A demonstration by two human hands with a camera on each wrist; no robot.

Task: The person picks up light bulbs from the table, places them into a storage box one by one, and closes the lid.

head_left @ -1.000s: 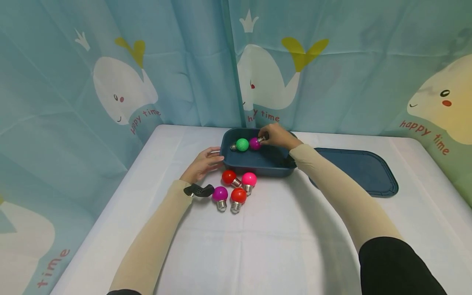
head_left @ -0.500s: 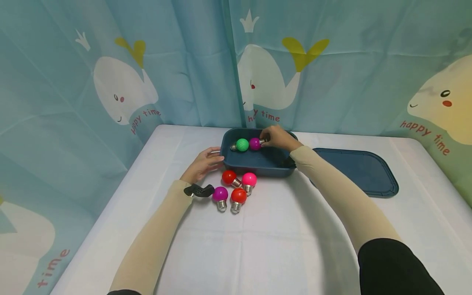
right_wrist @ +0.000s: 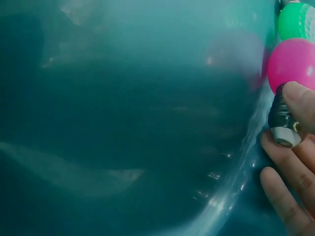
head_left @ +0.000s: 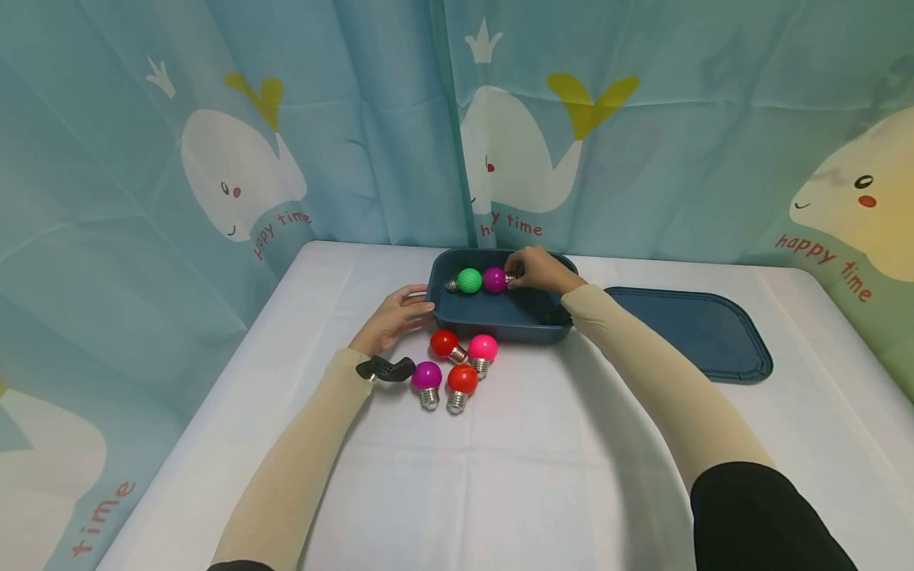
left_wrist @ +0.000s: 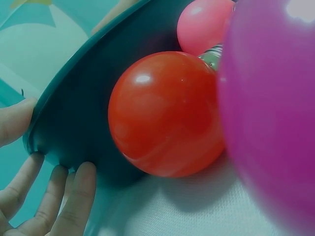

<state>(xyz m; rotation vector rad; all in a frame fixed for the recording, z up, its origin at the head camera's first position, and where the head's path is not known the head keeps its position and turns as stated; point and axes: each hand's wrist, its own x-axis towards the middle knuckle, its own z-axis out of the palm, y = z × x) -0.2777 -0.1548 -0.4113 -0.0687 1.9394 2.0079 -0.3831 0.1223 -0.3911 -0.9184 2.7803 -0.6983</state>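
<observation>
My right hand (head_left: 539,270) reaches into the dark blue plastic box (head_left: 500,331) and pinches a purple light bulb (head_left: 493,279) by its screw base. In the right wrist view, the thumb (right_wrist: 301,101) lies on the threads of that base. A green dimpled bulb (head_left: 469,280) lies right beside it in the box. My left hand (head_left: 396,317) rests against the left end of the box with fingers extended; fingertips (left_wrist: 86,172) touch the outer wall. In front of the box lie a red bulb (head_left: 443,342), a pink bulb (head_left: 482,347), a second purple bulb (head_left: 426,376) and an orange-red bulb (head_left: 462,379).
A flat dark blue lid (head_left: 703,329) lies to the right of the box, partly behind my right sleeve (head_left: 664,381). A white cloth (head_left: 528,476) covers the table. Behind stands a blue curtain (head_left: 385,143) printed with whales.
My right hand has shifted slightly right and down in the box, and the purple bulb's base has come down to lie more level. The left hand has stayed at the box's end.
</observation>
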